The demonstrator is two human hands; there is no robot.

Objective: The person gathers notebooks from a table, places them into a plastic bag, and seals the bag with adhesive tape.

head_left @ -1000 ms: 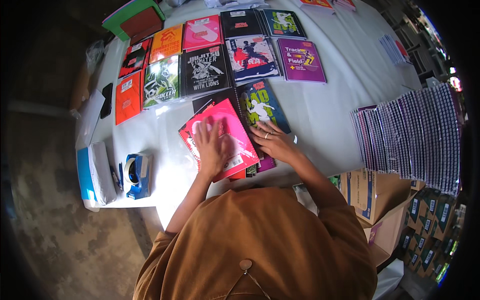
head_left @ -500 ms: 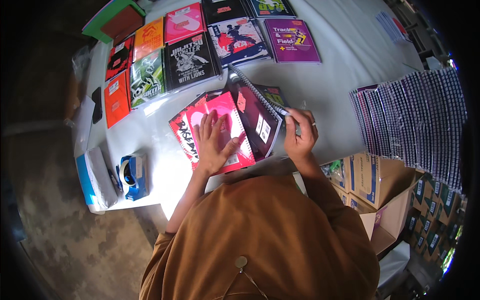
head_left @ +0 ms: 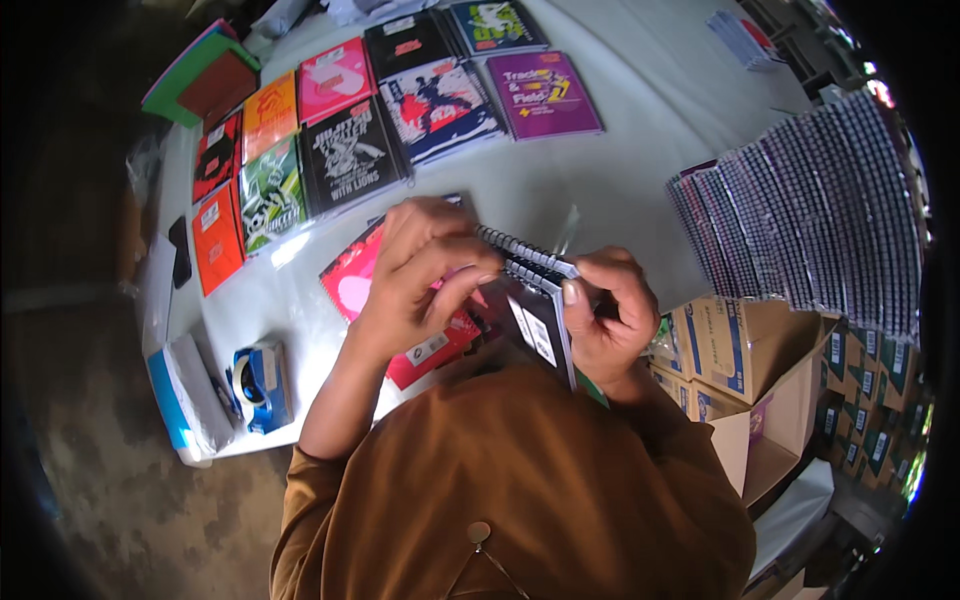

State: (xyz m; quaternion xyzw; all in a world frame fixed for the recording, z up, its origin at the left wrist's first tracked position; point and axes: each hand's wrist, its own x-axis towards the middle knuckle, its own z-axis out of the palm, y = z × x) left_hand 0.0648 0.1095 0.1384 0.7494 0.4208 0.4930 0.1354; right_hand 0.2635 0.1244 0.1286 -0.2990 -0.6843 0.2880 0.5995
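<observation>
"While the left hand (head_left: 425,270) lay flat on the pink book (head_left: 350,290) half a second ago, where is it now?"

"It's up off the cover. It has come over to the dark books (head_left: 535,330), at the left end of their spirals (head_left: 525,252). Its fingers are curled in, but I can't tell if they pinch or just touch."

"And the right hand (head_left: 612,310)?"

"That one was lifting the spine by itself. Now it pinches the right end, with the thumb in front."

"Is it one book or more?"

"I see two spirals side by side, so I think it's more than one. They're tipped up with the spirals on top, near the middle of the front edge of the counter (head_left: 600,200)."

"What about the pink book?"

"It lies near the front edge too, left of the dark ones. The left hand hides part of it."

"So what does the change mean?"

"I'd say both hands are busy with the same books now, and the pink one is left alone."

"Did the other books move?"

"No, the rows (head_left: 350,150) toward the far edge look the same. The tall stack (head_left: 800,220) is by the right edge, and the tape (head_left: 265,390) is by the front left corner."
</observation>
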